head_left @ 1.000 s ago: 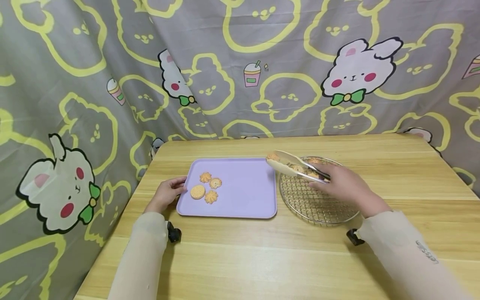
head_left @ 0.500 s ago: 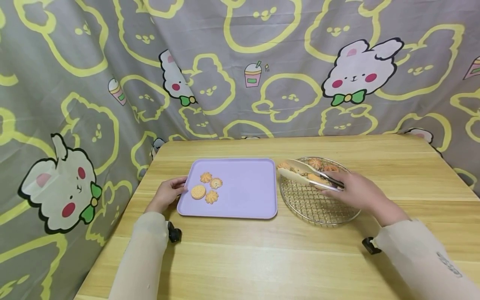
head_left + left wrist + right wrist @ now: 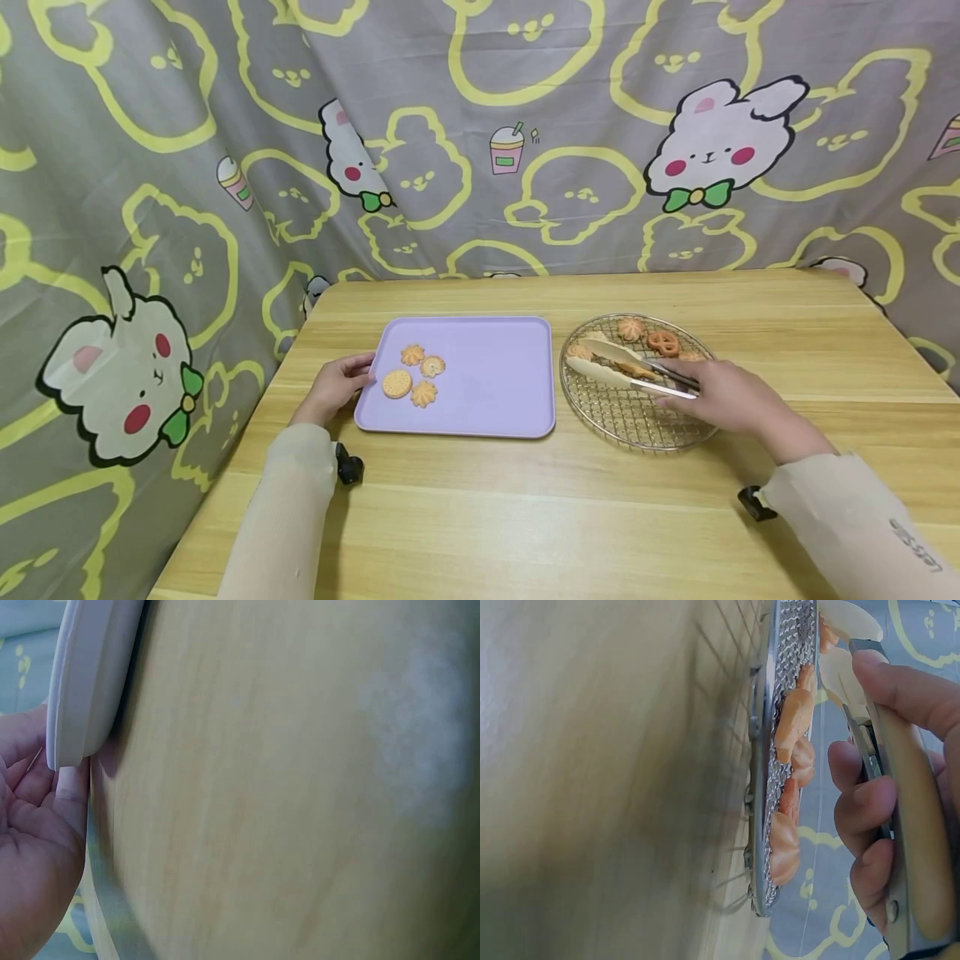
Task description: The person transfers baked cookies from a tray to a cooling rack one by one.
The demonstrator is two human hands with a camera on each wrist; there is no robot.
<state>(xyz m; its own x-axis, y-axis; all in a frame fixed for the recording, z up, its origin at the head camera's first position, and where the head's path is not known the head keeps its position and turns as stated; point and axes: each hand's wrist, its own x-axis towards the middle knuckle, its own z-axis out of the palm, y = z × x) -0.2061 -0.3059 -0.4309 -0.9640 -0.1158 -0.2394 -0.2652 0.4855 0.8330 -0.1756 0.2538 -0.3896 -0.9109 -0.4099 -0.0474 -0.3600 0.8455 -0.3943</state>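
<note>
My left hand [image 3: 335, 387] grips the left edge of a lilac tray [image 3: 487, 375]; the left wrist view has the tray's rim [image 3: 86, 697] between thumb and fingers. Several cookies [image 3: 397, 384], round and flower-shaped, lie on the tray's left part. On the right, my right hand [image 3: 738, 400] holds metal tongs with pale tips [image 3: 600, 372] low over a round wire rack [image 3: 607, 421]. Between the parted tips is a cookie [image 3: 581, 351]; whether they still clamp it I cannot tell. A flower-shaped cookie [image 3: 631, 329] and a pretzel [image 3: 663, 342] lie on the rack behind the tongs.
Tray and rack stand side by side on a wooden table [image 3: 480, 517], a narrow gap between them. A patterned grey curtain [image 3: 480, 217] hangs behind the table and along its left side.
My right hand has moved the tongs right and down, from the tray's right edge to over the rack, the cookie going with them. The tips have spread apart. My left hand has stayed put.
</note>
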